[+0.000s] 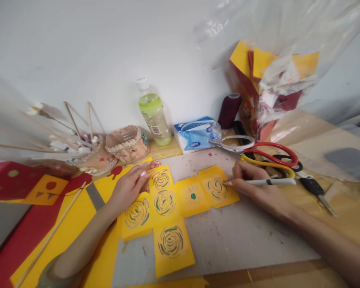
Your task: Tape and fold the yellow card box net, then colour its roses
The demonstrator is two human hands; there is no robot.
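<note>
A cross-shaped yellow paper cutout (184,218) lies flat, with creased square panels. Most panels carry green and grey swirls; one has a green dot with rays. My right hand (252,180) is closed around a white marker (271,182), its tip at the swirl on the right-hand panel. My left hand (130,186) rests at the cutout's upper left edge, fingers curled together. A small white spot shows at its fingertips; I cannot tell if it is a held piece or a nail.
Several pairs of scissors (277,154) lie beyond my right hand. A tissue pack (198,134), a drink bottle (154,116), a dark thread spool (229,111) and a small basket (127,144) line the wall. A thin stick (52,232) crosses yellow sheets at left. Grey board (243,240) lies underneath.
</note>
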